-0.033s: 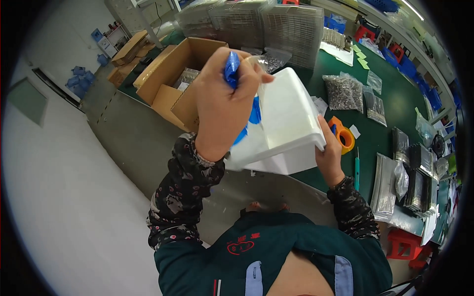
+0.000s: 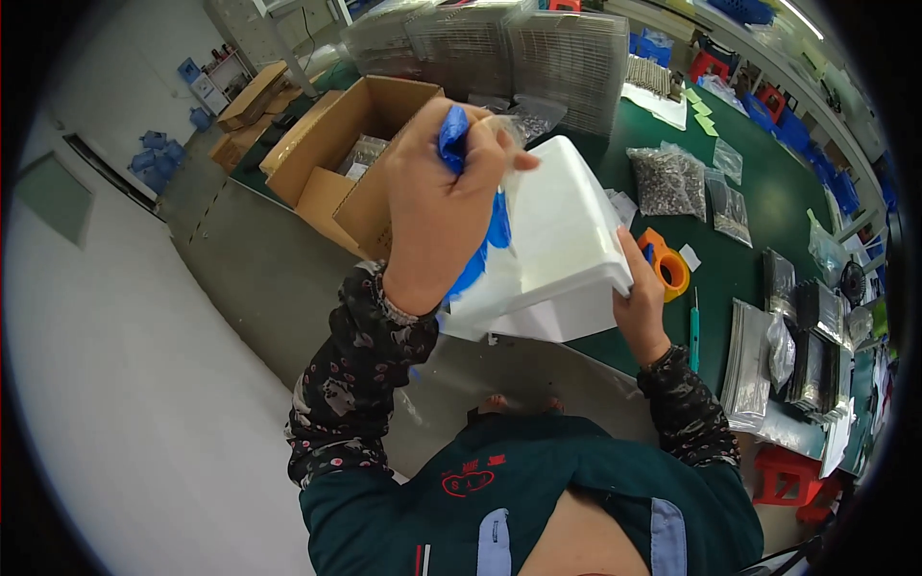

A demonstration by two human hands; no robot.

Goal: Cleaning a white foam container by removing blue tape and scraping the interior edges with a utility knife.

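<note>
In front of me a white plastic tub (image 2: 562, 226) is held up at a tilt. My right hand (image 2: 642, 293) grips its right edge, fingers wrapped round the rim. My left hand (image 2: 447, 178) is closed at the tub's left side, a crumpled bit of blue plastic film (image 2: 452, 139) sticking out of its fist. Below that hand, more blue film (image 2: 495, 230) and clear plastic hang along the tub's side; whether they are one piece I cannot tell. White paper (image 2: 567, 317) shows under the tub.
An open cardboard box (image 2: 322, 197) stands at the left of the green table (image 2: 615, 344). An orange tape dispenser (image 2: 676, 274), a teal-handled tool (image 2: 694, 331) and a bag of small metal parts (image 2: 667, 180) lie right. Clear trays (image 2: 567, 67) are stacked behind; flat packs (image 2: 744, 360) lie far right.
My left hand and the tub have shifted slightly down and right. More of the blue film shows below my left hand. The right hand keeps its grip.
</note>
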